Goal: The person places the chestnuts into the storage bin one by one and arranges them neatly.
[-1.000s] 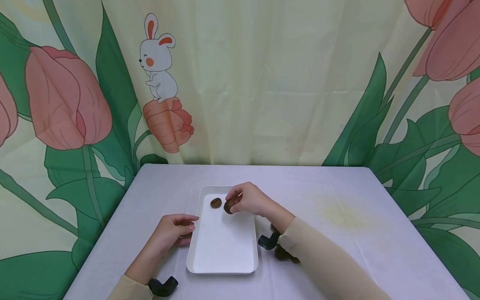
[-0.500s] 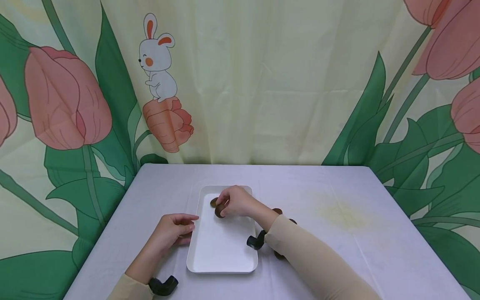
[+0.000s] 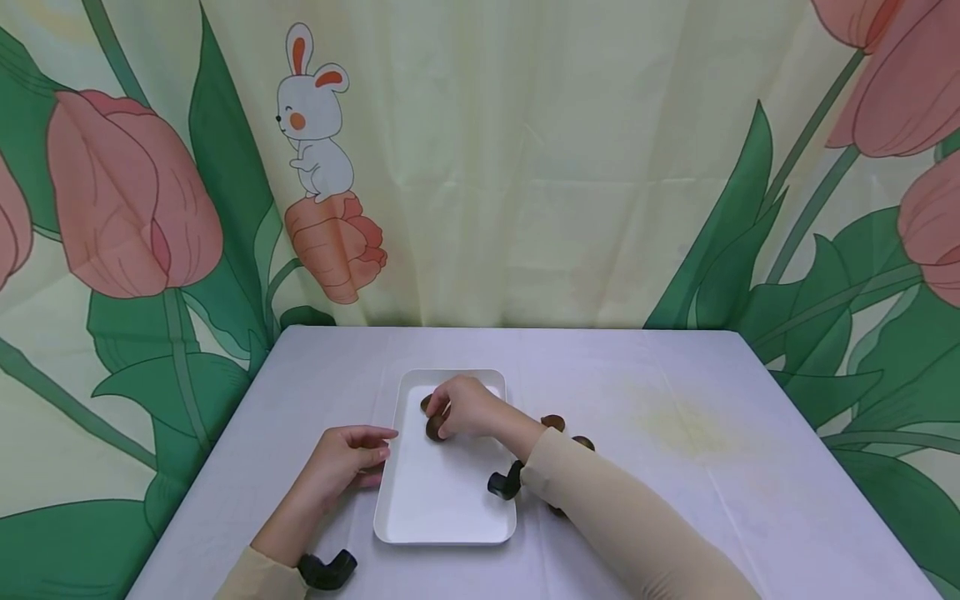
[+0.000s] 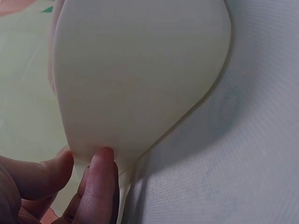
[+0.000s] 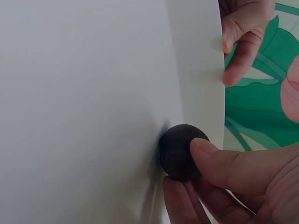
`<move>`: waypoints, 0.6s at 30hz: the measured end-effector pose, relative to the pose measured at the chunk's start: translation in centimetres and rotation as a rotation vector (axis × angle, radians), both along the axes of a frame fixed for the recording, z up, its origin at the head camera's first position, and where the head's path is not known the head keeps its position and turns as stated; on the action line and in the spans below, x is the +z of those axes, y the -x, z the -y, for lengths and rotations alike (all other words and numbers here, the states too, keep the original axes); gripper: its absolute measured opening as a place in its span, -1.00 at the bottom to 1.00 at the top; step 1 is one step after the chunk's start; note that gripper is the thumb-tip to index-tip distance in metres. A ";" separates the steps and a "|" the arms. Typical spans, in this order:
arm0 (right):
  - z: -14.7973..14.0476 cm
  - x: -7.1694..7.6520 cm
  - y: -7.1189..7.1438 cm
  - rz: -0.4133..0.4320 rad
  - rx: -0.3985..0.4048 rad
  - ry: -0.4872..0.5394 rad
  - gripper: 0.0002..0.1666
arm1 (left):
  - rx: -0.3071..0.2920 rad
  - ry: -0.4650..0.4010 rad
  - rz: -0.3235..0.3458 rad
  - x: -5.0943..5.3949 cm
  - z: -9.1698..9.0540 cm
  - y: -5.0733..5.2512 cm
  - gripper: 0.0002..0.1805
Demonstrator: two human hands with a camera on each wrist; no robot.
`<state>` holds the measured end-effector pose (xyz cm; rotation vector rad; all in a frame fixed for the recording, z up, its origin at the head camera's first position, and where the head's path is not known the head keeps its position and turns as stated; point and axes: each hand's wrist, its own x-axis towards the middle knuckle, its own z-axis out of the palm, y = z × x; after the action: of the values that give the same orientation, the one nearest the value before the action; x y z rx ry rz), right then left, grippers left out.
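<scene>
- Right hand (image 3: 465, 407) is pinching a round brown chestnut (image 3: 433, 429) at far left of a white rectangular tray (image 3: 442, 508).
- Left hand (image 3: 347, 458), fingers fairly straight, is touching tray's left wall.

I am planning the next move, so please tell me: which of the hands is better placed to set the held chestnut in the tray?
Probably the right hand: it pinches the chestnut over the tray, while the left hand only touches the tray's left edge.
</scene>
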<state>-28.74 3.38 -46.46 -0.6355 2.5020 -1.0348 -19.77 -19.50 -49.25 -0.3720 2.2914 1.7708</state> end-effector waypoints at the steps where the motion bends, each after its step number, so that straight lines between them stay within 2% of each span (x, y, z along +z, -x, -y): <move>1: 0.0 0.0 0.0 -0.002 0.001 -0.006 -0.69 | 0.001 0.000 -0.001 0.0 0.0 0.0 -0.69; 18: 0.8 0.0 -0.1 -0.101 0.006 -0.113 -0.76 | -0.006 -0.009 -0.003 0.0 0.1 0.0 -0.68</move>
<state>-28.61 2.62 -46.41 -0.6766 2.6221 -0.8725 -19.76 -19.56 -49.29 -0.3606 2.2834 1.7789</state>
